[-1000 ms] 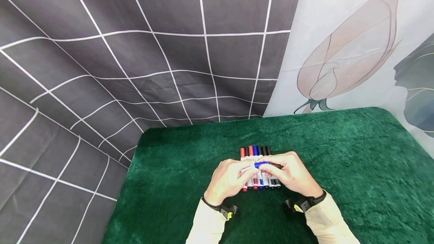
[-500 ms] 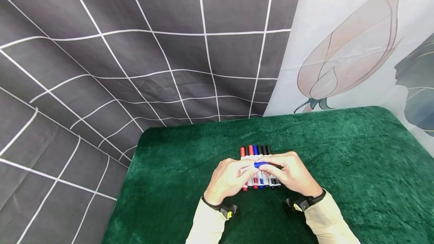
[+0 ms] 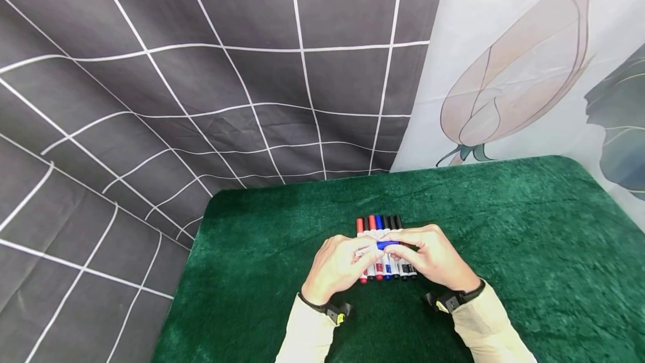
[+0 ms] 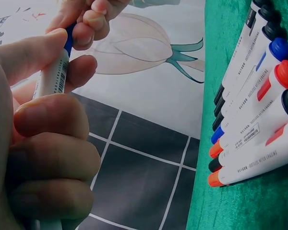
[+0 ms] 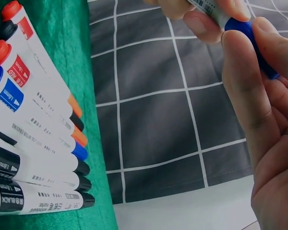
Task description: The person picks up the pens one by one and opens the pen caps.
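So I'm watching this through the head and wrist feeds, and both hands are working on one blue-capped marker (image 4: 52,79). It's hanging in the air above the desk (image 3: 282,223), roughly midway between the left and right edges and well in from the far one. Seven more markers are lying side by side just below, a neat row (image 5: 41,122) in red, black and blue.

The left grip (image 3: 340,266) is wrapping snugly around the white barrel, with the thumb lying along it near the top. The right grip (image 3: 435,259) is narrow, pinching the blue cap (image 5: 245,29) between thumb and forefinger. The cap is meeting the barrel, but I'm not managing to tell if it's fully seated.

Handling-wise, I'm guessing light and stiff: hard plastic, nothing that's going to squash or break easily. The smooth round barrel is probably wanting to roll or slide a bit, so I'm favouring a full finger wrap there, like the left is doing. For the cap I'm liking a pinch on the sides. I'm not trusting a hold by the cap alone, since a loose one could be letting the barrel drop onto the row.
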Tool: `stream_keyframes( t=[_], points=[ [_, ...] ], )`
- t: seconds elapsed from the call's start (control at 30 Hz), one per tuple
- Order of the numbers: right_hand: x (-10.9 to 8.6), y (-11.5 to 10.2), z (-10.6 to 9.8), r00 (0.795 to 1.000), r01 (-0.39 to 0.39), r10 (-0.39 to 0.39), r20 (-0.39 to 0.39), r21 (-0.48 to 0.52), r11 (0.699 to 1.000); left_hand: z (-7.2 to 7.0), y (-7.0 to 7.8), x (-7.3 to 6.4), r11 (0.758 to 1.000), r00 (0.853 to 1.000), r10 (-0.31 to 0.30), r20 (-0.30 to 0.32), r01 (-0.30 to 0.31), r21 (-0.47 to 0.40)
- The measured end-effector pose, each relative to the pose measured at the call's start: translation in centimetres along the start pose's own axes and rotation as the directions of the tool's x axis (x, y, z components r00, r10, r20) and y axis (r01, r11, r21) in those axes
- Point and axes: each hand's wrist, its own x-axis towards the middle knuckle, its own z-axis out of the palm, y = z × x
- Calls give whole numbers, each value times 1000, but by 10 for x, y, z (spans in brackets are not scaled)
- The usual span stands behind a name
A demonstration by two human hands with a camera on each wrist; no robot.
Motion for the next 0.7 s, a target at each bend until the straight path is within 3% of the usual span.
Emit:
stream_keyframes(
  t=[0.13,0.37,0.57,0.7],
  points=[
    [1,-2,0,998,-68,68,-14,6,998,1,0,1,1000,1000,2,-18,-1,4],
    [1,-3,4,966,-257,258,23,229,939,3,-1,0,1000,996,16,-85,-17,-18],
    [0,4,9,957,-271,291,-1,358,894,4,-1,1,1000,991,22,-133,-23,-10],
    [0,9,12,962,-240,271,-33,367,899,5,-1,2,1000,988,6,-153,-6,1]
  ],
)
